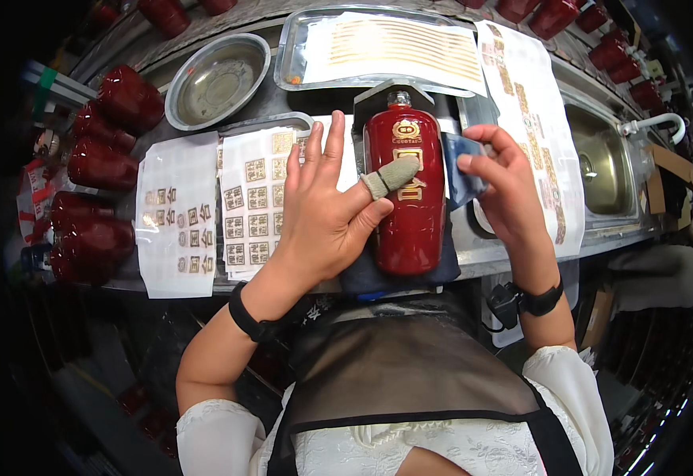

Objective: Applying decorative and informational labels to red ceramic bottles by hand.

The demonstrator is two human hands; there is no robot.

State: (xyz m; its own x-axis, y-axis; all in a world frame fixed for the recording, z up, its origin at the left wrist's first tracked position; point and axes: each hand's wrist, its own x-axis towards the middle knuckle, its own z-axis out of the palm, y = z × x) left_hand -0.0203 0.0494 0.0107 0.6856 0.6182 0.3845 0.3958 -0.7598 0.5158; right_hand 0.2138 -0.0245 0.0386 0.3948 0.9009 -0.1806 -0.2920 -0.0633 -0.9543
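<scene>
A glossy dark red bottle (410, 230) with gold characters and a gold emblem lies in front of me, neck pointing away, on a dark cloth pad. My left hand (322, 202) is open with its fingers spread. Its index finger wears a grey-green knitted finger cover (391, 178) and rests on the gold characters; the thumb touches the bottle's left side. Between the thumb and fingers of my right hand (505, 178) is a flat blue, slightly see-through piece like a scraper card (464, 170), held at the bottle's right side.
To the left lie sheets of gold stickers (253, 206), with several red bottles (104, 163) beyond. A round metal bowl (243, 103) and a steel tray (287, 59) holding a gold-striped sheet stand behind. On the right are a long sticker sheet (564, 159), a sink (600, 208) and a faucet (656, 121).
</scene>
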